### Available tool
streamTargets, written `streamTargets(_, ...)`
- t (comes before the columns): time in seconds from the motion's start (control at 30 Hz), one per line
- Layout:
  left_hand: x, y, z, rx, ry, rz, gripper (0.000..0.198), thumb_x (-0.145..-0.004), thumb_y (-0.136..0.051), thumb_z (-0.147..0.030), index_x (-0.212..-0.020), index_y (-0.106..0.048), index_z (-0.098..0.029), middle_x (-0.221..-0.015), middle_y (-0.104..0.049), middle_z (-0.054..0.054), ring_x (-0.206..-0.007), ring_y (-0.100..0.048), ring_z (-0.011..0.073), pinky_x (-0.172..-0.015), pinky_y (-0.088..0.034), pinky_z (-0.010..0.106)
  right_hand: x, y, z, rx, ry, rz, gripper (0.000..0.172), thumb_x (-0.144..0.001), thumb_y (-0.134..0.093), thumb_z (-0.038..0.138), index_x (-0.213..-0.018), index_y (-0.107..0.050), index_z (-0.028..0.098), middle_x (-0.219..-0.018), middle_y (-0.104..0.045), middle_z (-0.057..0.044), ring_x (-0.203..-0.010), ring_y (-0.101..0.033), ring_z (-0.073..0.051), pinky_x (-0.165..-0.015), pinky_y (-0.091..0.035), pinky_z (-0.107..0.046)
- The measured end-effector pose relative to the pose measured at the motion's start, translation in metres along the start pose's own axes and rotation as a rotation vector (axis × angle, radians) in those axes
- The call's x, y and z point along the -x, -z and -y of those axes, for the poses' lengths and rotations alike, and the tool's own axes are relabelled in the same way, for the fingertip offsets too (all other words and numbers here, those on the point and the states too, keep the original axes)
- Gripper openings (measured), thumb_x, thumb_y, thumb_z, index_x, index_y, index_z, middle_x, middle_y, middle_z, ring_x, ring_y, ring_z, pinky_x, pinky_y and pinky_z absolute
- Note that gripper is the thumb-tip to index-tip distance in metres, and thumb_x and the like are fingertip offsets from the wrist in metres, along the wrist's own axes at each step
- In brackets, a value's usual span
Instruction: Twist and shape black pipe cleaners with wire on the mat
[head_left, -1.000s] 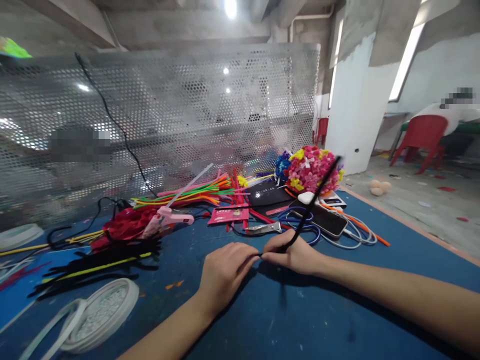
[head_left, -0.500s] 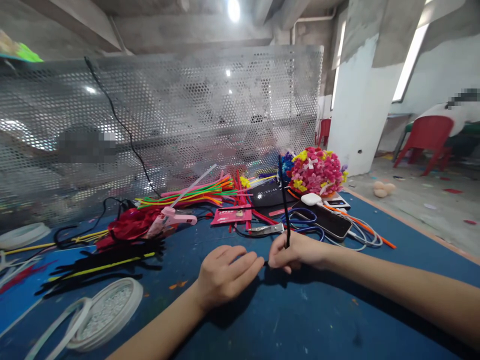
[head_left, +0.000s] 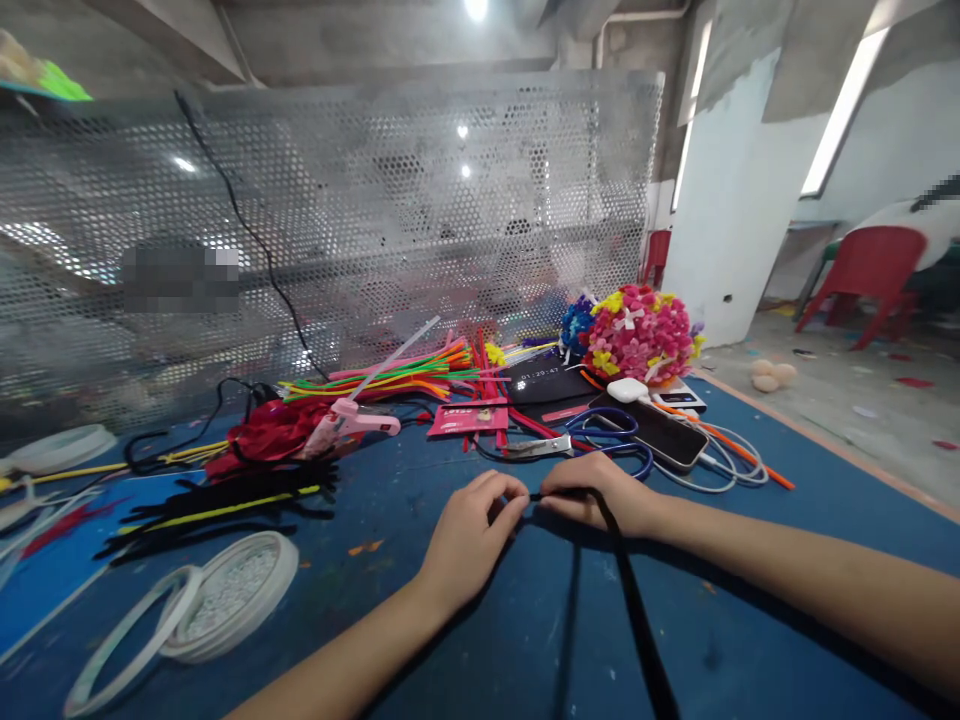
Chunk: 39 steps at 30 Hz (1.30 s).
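Note:
A black pipe cleaner (head_left: 636, 610) runs between my two hands and out toward the lower edge of the view. My left hand (head_left: 474, 530) pinches its short end between thumb and fingertips. Close beside it on the right, my right hand (head_left: 600, 495) is closed on the same strip, which bends over the back of the fingers. The fingertips of both hands nearly meet above the blue table (head_left: 480, 640). Blue-handled scissors (head_left: 551, 446) lie just beyond my right hand.
Black pipe cleaners (head_left: 225, 510), a pink glue gun (head_left: 349, 425) and a round white container (head_left: 240, 595) lie left. Farther back are coloured pipe cleaners (head_left: 405, 375), a phone (head_left: 667, 435) with cables and a flower ball (head_left: 645, 335). A perforated metal panel (head_left: 375, 220) stands behind.
The black pipe cleaner stood upright from my right hand and now slopes toward the lower edge. My left fingers have turned into a pinch, and the view has shifted slightly.

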<state>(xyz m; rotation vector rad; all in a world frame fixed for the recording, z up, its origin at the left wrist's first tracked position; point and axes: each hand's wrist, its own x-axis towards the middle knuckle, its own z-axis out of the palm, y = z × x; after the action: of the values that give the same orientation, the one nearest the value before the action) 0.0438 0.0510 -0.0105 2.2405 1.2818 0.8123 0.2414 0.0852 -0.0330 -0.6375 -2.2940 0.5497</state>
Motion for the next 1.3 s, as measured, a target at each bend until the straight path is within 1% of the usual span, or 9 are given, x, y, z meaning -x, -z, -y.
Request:
streamTargets(0.13, 0.002, -0.001, 0.000, 0.013, -0.033, -0.066, 0.015, -0.086, -0.051, -0.028, -0.083, -0.062, -0.019, -0.079, -0.063, 0.001, -0.065, -0.058, 0.0129, -0.059, -0.045, 0.022, 0.001, -0.006, 0.006, -0.053, -0.134, -0.080, 0.017, -0.083, -0.056, 0.027, -0.075, -0.062, 0.013, -0.062, -0.059, 0.000, -0.055, -0.049, -0.009, -0.053, -0.040, -0.019)
streamTargets(0.2, 0.003, -0.002, 0.000, 0.031, -0.038, -0.069, 0.011, -0.083, -0.057, -0.028, -0.085, -0.064, -0.020, -0.079, -0.063, 0.000, -0.063, -0.057, 0.0117, -0.057, -0.044, 0.021, 0.001, -0.008, 0.009, -0.087, -0.159, -0.101, 0.013, -0.079, -0.058, 0.025, -0.074, -0.061, 0.014, -0.060, -0.056, 0.001, -0.054, -0.048, -0.009, -0.052, -0.039, -0.018)
streamTargets(0.3, 0.004, -0.002, 0.001, 0.047, -0.059, -0.046, 0.012, -0.080, -0.062, -0.029, -0.089, -0.066, -0.022, -0.081, -0.064, -0.001, -0.064, -0.057, 0.0113, -0.059, -0.044, 0.021, 0.001, -0.009, 0.012, -0.139, -0.178, -0.108, 0.007, -0.075, -0.059, 0.020, -0.072, -0.061, 0.014, -0.059, -0.054, 0.002, -0.053, -0.046, -0.008, -0.051, -0.038, -0.018)
streamTargets(0.47, 0.001, -0.002, 0.003, 0.071, -0.006, -0.036, 0.008, -0.080, -0.061, -0.025, -0.082, -0.067, -0.022, -0.076, -0.066, -0.002, -0.066, -0.060, 0.0127, -0.060, -0.045, 0.022, -0.001, -0.008, 0.012, -0.280, -0.241, -0.073, 0.005, -0.075, -0.056, 0.017, -0.075, -0.058, 0.013, -0.061, -0.054, 0.002, -0.053, -0.046, -0.008, -0.050, -0.037, -0.017)
streamTargets(0.7, -0.002, -0.001, 0.003, 0.146, 0.072, -0.010, 0.006, -0.079, -0.060, -0.022, -0.078, -0.066, -0.021, -0.075, -0.065, -0.003, -0.059, -0.060, 0.0105, -0.058, -0.045, 0.021, -0.004, -0.009, 0.012, -0.235, -0.299, -0.070, 0.009, -0.075, -0.056, 0.018, -0.068, -0.057, 0.013, -0.058, -0.053, 0.003, -0.053, -0.045, -0.007, -0.051, -0.036, -0.018)
streamTargets(0.97, -0.002, -0.001, 0.003, 0.187, 0.133, 0.033, 0.009, -0.081, -0.059, -0.024, -0.078, -0.066, -0.021, -0.072, -0.062, -0.003, -0.059, -0.058, 0.0102, -0.058, -0.043, 0.021, -0.004, -0.008, 0.012, -0.331, -0.386, -0.054, 0.014, -0.075, -0.058, 0.023, -0.066, -0.059, 0.013, -0.059, -0.055, 0.001, -0.054, -0.046, -0.008, -0.051, -0.037, -0.019)
streamTargets(1.1, -0.001, -0.002, 0.003, 0.069, 0.063, 0.018, 0.008, -0.082, -0.058, -0.025, -0.084, -0.066, -0.024, -0.078, -0.064, -0.003, -0.070, -0.059, 0.0121, -0.066, -0.042, 0.023, -0.004, -0.007, 0.011, -0.389, -0.392, -0.049, 0.013, -0.074, -0.059, 0.024, -0.067, -0.059, 0.013, -0.059, -0.055, 0.001, -0.054, -0.047, -0.008, -0.051, -0.037, -0.019)
streamTargets(1.2, 0.001, -0.001, 0.002, 0.004, -0.004, 0.044, 0.012, -0.086, -0.054, -0.027, -0.088, -0.065, -0.025, -0.086, -0.065, -0.003, -0.080, -0.059, 0.0135, -0.073, -0.041, 0.024, -0.003, -0.007, 0.010, -0.423, -0.375, -0.032, 0.013, -0.073, -0.059, 0.024, -0.067, -0.059, 0.013, -0.058, -0.054, 0.002, -0.053, -0.047, -0.008, -0.050, -0.037, -0.019)
streamTargets(1.3, 0.000, 0.000, 0.001, 0.013, 0.046, 0.045, 0.017, -0.088, -0.049, -0.031, -0.084, -0.063, -0.022, -0.082, -0.064, -0.003, -0.075, -0.060, 0.0131, -0.072, -0.041, 0.024, -0.003, -0.006, 0.009, -0.485, -0.420, -0.040, 0.009, -0.072, -0.056, 0.022, -0.073, -0.059, 0.014, -0.060, -0.056, 0.002, -0.050, -0.048, -0.008, -0.048, -0.038, -0.019)
